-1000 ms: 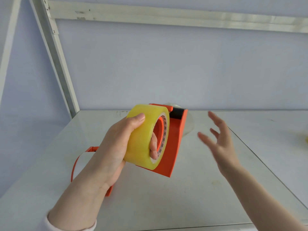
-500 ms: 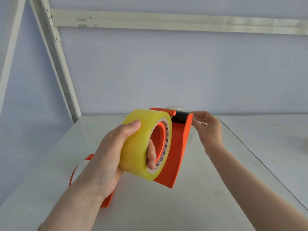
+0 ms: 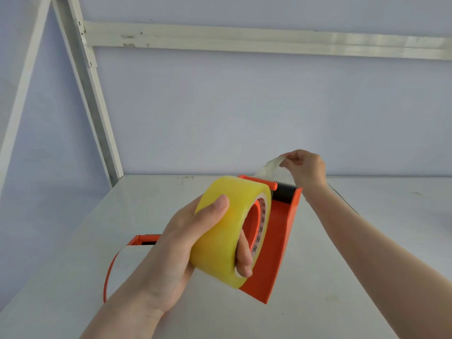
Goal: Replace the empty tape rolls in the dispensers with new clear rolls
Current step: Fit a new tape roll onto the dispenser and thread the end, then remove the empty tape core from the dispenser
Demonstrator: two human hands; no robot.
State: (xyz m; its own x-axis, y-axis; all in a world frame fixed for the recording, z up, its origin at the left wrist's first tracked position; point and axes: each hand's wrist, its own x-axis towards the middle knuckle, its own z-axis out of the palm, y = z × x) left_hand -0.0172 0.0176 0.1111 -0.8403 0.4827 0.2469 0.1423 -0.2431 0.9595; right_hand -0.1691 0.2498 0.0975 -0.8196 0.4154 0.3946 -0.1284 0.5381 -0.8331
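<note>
My left hand (image 3: 186,241) grips a thick yellowish clear tape roll (image 3: 225,223) mounted on an orange hand-held dispenser (image 3: 274,253), thumb on the roll's outside and fingers inside its core. The dispenser is lifted above the table, its black roller and toothed blade (image 3: 283,189) pointing away from me. My right hand (image 3: 305,167) is past the blade and pinches the free end of the tape (image 3: 271,166), which stretches up from the blade. The dispenser's orange handle loop (image 3: 108,272) shows below my left wrist.
A white table (image 3: 122,216) lies under both hands, with a seam to a second white surface (image 3: 391,199) on the right. A white metal frame post (image 3: 93,99) and crossbar (image 3: 244,40) stand against the pale blue wall behind.
My right hand went from open in the air to the blade, took the tape end and drew it upward. The left hand kept holding the roll and dispenser.
</note>
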